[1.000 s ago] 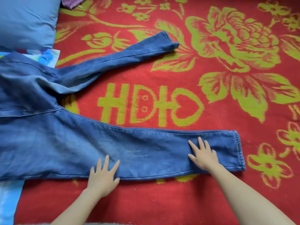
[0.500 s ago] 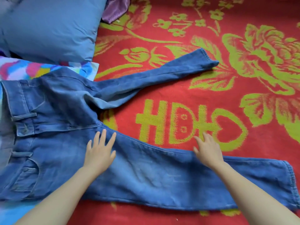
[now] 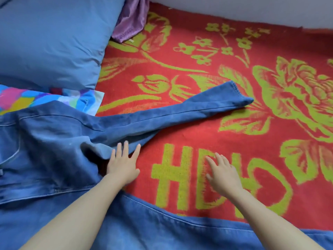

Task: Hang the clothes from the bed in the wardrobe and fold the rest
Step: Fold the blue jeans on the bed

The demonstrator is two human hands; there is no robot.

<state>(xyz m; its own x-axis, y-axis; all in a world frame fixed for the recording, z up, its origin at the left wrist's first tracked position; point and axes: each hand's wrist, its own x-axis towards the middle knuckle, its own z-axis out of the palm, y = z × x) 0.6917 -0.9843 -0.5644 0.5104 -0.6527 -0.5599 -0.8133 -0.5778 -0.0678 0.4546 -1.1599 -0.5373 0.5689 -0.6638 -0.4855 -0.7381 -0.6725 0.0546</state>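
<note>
Blue jeans lie spread on the bed's red and green blanket, waist to the left and legs apart. The far leg runs up to the right, and the near leg crosses the bottom of the view under my forearms. My left hand is flat with straight fingers, its fingertips at the lower edge of the far leg near the crotch. My right hand hovers open over the bare blanket between the two legs, holding nothing.
A blue pillow sits at the top left on a multicoloured cloth. A purple garment lies bunched behind the pillow. A pale wall borders the bed's far edge.
Both hands left the near leg and moved forward: the left one to the far leg by the crotch, the right one over the blanket. The view shifted forward and left.
</note>
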